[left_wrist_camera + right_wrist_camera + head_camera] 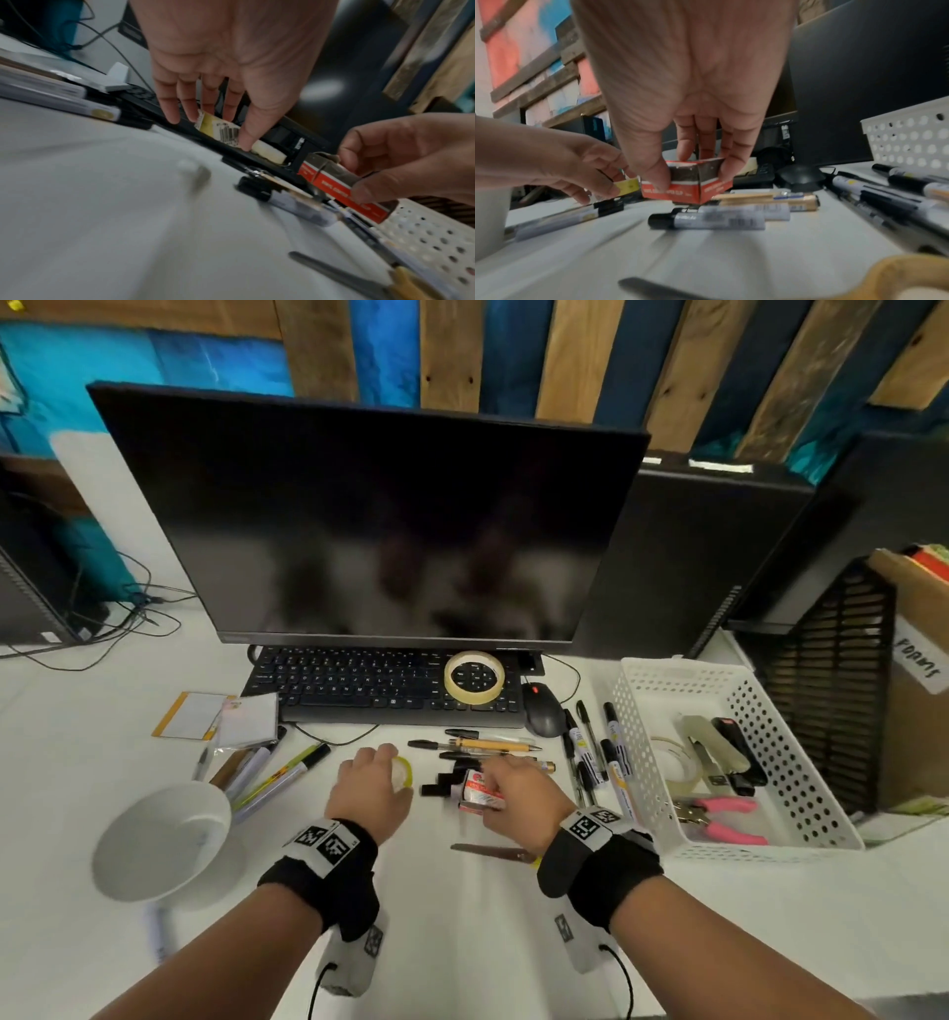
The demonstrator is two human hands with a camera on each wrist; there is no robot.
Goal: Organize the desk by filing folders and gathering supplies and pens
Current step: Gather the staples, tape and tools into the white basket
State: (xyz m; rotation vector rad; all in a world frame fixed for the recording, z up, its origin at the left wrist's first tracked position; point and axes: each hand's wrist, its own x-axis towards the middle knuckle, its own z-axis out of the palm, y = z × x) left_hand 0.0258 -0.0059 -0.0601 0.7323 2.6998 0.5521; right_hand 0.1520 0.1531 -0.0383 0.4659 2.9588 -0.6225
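My left hand (pixel 390 762) pinches a small yellow tape roll (pixel 403 773) low over the white desk, in front of the keyboard. The left wrist view shows its fingers (pixel 241 140) curled round the roll (pixel 226 132), which carries a barcode label. Just to the right, my right hand (pixel 493 780) grips a small red and white box (pixel 480 796) between thumb and fingers. In the right wrist view that box (pixel 680 191) is tilted just above some markers (pixel 718 220). Black binder clips (pixel 441 785) lie between the two hands.
A white perforated basket (pixel 637 711) at the right holds a stapler, tape and pink pliers. Pens (pixel 488 744) and markers (pixel 590 752) lie loose beside it. Scissors (pixel 493 852) lie near my right wrist. A white bowl (pixel 154 845) stands left; a big tape roll (pixel 473 677) rests on the keyboard.
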